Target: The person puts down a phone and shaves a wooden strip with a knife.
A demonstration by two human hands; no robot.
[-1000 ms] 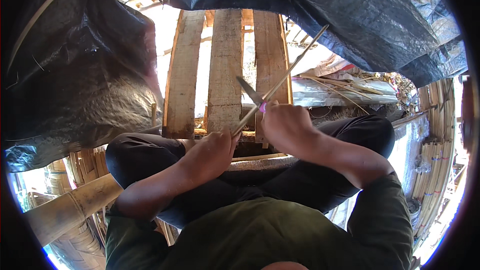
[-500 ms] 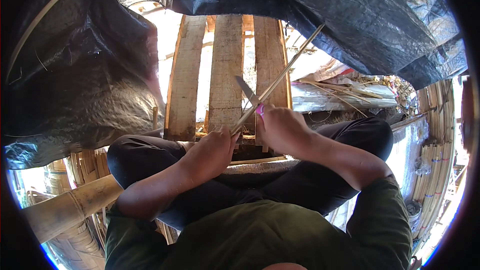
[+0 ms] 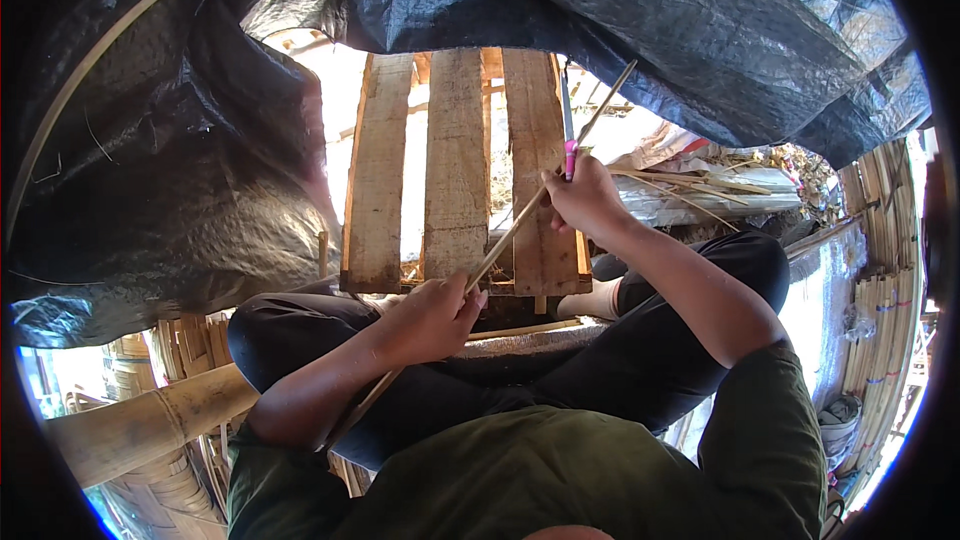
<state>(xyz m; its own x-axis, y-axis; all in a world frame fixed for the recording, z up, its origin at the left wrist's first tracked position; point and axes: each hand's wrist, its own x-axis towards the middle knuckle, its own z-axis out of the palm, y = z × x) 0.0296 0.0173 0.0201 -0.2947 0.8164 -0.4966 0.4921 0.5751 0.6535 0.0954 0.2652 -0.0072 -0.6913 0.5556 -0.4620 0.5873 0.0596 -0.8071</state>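
Note:
A long, thin bamboo strip (image 3: 510, 236) runs slantwise before me, from the far right down past my left forearm. My left hand (image 3: 432, 318) is closed round its middle, above my lap. Farther up the strip, my right hand (image 3: 588, 198) grips a knife (image 3: 570, 154) with a pink band at its handle, the blade pointing away from me. The fingers of that hand also lie against the strip; whether they pinch it I cannot tell. Under the strip's upper half stands a slatted wooden bench (image 3: 455, 165).
Dark plastic sheeting (image 3: 190, 170) hangs at the left and across the far side. A thick bamboo pole (image 3: 150, 422) lies to my left. Loose bamboo strips (image 3: 700, 183) rest beyond my right knee, and bundled strips (image 3: 880, 325) stand at the far right.
My right hand has moved up and away along the strip, and the knife blade has swung from pointing left to pointing away. The strip's lower end now shows beside my left forearm.

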